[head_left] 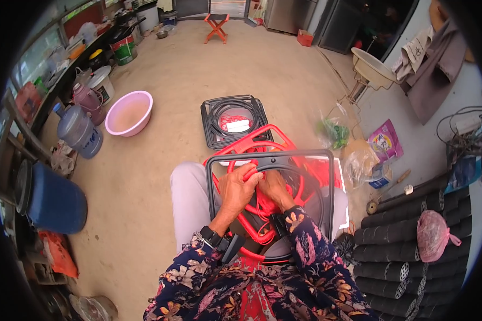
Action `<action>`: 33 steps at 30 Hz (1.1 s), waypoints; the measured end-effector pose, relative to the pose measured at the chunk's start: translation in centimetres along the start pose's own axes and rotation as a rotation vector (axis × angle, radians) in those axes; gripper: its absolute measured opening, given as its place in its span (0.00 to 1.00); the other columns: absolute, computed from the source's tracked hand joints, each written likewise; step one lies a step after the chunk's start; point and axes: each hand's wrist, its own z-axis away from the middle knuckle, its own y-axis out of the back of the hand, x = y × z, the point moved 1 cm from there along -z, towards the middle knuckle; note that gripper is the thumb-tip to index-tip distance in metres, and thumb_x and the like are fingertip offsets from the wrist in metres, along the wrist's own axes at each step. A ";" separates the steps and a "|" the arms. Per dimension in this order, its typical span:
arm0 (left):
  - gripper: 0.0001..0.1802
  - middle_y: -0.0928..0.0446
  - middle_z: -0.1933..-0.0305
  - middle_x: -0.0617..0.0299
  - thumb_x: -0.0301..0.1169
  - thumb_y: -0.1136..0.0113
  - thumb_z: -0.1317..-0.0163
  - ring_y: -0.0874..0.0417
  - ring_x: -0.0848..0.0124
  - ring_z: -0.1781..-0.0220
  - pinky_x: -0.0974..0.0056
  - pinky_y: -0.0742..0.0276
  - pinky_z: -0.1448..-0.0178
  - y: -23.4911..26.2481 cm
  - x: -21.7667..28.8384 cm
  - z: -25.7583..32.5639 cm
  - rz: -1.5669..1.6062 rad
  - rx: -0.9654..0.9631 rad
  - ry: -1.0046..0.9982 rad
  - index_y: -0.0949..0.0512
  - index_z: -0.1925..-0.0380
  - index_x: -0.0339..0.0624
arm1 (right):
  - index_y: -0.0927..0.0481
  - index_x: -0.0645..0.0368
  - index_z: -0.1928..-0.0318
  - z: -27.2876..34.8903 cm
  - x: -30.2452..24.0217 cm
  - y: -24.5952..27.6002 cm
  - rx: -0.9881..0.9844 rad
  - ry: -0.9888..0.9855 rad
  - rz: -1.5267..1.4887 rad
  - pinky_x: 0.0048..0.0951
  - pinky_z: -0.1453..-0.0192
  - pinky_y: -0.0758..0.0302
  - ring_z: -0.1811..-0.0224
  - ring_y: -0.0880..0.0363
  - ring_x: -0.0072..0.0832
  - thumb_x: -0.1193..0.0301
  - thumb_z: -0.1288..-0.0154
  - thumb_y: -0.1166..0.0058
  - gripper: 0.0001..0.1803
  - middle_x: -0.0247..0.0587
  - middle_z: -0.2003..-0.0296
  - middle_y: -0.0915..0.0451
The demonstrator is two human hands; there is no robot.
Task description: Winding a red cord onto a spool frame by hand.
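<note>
Nearest: floral sleeves (313, 243). Beyond, over lap: left grip (240, 187) clenched on red piece (249, 172); right hand (275, 188) at red cord (263, 206), grasp hidden. Across knees: black frame (331, 192), red frame (250, 142). Seemingly midway; cord bunched, not yet neat. Farther, on floor: black-framed stack (213, 119), cord inside; finished or waiting, cannot tell.

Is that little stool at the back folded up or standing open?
Open. The stool stands on the floor with its orange legs crossed and spread apart.
</note>
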 end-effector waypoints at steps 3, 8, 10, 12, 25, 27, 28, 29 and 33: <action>0.21 0.17 0.70 0.50 0.45 0.30 0.45 0.14 0.59 0.67 0.60 0.22 0.62 0.0 0.1 0.1 0.036 0.024 0.001 0.16 0.57 0.44 | 0.23 0.60 0.49 1.3 1.3 -1.1 -0.016 0.000 0.240 0.53 0.48 0.26 0.51 0.22 0.57 0.61 0.44 0.38 0.25 0.59 0.53 0.20; 0.25 0.16 0.67 0.53 0.49 0.29 0.49 0.14 0.57 0.63 0.57 0.22 0.58 -0.5 0.0 0.4 -0.113 0.034 0.141 0.17 0.58 0.43 | 0.19 0.60 0.51 0.0 2.7 -0.2 -0.022 -0.159 -0.391 0.34 0.42 0.27 0.47 0.19 0.40 0.71 0.47 0.38 0.20 0.48 0.52 0.17; 0.28 0.15 0.66 0.54 0.49 0.28 0.50 0.14 0.56 0.62 0.56 0.22 0.57 -0.7 -0.1 0.6 -0.124 0.074 0.157 0.19 0.55 0.43 | 0.19 0.59 0.52 -0.4 2.5 0.8 -0.072 -0.130 -0.521 0.34 0.44 0.27 0.48 0.20 0.36 0.72 0.46 0.37 0.18 0.44 0.54 0.16; 0.31 0.15 0.65 0.56 0.49 0.27 0.52 0.14 0.55 0.61 0.54 0.22 0.56 -1.0 -0.3 0.8 -0.152 0.102 0.198 0.21 0.52 0.42 | 0.19 0.58 0.54 -0.4 2.0 1.8 -0.061 -0.012 -0.545 0.34 0.47 0.26 0.53 0.21 0.29 0.74 0.45 0.37 0.16 0.35 0.57 0.17; 0.46 0.17 0.63 0.50 0.54 0.24 0.59 0.16 0.48 0.60 0.48 0.23 0.58 -1.6 -0.8 0.8 -0.146 0.076 0.279 0.32 0.46 0.37 | 0.20 0.59 0.60 -3.1 -0.3 1.6 -0.199 0.171 -0.068 0.37 0.55 0.25 0.60 0.21 0.32 0.68 0.37 0.45 0.09 0.45 0.62 0.17; 0.45 0.17 0.63 0.49 0.54 0.24 0.59 0.16 0.47 0.60 0.48 0.23 0.58 -1.8 -1.0 0.7 -0.154 0.044 0.313 0.32 0.48 0.38 | 0.20 0.60 0.58 -3.0 -0.1 1.5 -0.235 0.194 -0.148 0.36 0.53 0.25 0.59 0.21 0.32 0.68 0.37 0.45 0.10 0.44 0.61 0.17; 0.44 0.17 0.64 0.50 0.55 0.23 0.59 0.16 0.47 0.61 0.48 0.23 0.59 -1.9 -1.1 0.7 -0.173 0.096 0.277 0.32 0.49 0.39 | 0.20 0.60 0.58 -3.0 0.0 1.5 -0.254 0.182 -0.249 0.36 0.52 0.25 0.58 0.21 0.32 0.68 0.37 0.45 0.10 0.43 0.61 0.17; 0.43 0.17 0.65 0.50 0.55 0.23 0.60 0.16 0.47 0.61 0.48 0.23 0.59 -2.0 -1.1 0.8 -0.192 0.121 0.273 0.32 0.51 0.40 | 0.20 0.60 0.57 -2.9 0.1 1.5 -0.272 0.166 -0.392 0.36 0.52 0.26 0.57 0.21 0.32 0.68 0.37 0.45 0.11 0.43 0.60 0.17; 0.40 0.16 0.61 0.52 0.53 0.22 0.60 0.15 0.53 0.57 0.54 0.22 0.54 -2.3 -1.3 0.7 -0.132 0.055 0.372 0.27 0.50 0.43 | 0.21 0.61 0.54 -2.7 0.0 1.1 -0.417 0.043 -1.058 0.35 0.48 0.26 0.54 0.21 0.32 0.69 0.36 0.44 0.13 0.41 0.58 0.18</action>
